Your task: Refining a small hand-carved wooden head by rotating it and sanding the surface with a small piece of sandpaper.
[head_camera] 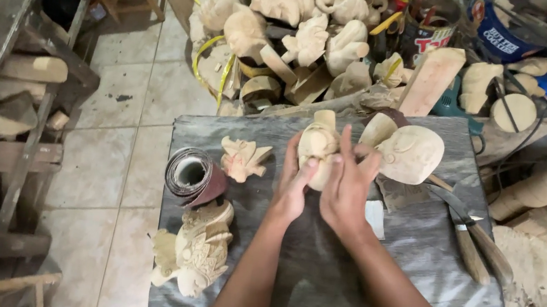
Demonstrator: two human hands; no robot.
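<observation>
Seen from above, two bare forearms reach away from the viewer over a dark grey tabletop [339, 298]. At the near left corner of the tabletop lies a large pale wooden carving [197, 248] with scale-like detail. Just beyond it, touching or nearly so, lies a roll of sandpaper [193, 176] with its open end facing left. A small pale carved figure [243, 159] lies just right of the roll.

At the middle of the tabletop both hands hold one pale wooden carving [318, 147], raised a little off the surface. The left hand [293, 188] cups it from below and from the left, its grip closed on the wood. The right hand [347, 185] presses on it from the right with fingers spread upward, its grip also wrapped on the carving. Whether anything lies between the right palm and the wood cannot be made out.

Just right of the hands rests a larger rounded carving [410, 153]. Nearer, on the right side, lie two tools with wooden handles [475, 242], side by side.

Beyond the far edge of the tabletop is a heap of unfinished pale carvings [305, 30] and wood offcuts, with tins [428, 25] behind. Left of the tabletop is a pale tiled floor [116, 153], and at the far left a dark wooden rack [3, 101] holding wood blocks.
</observation>
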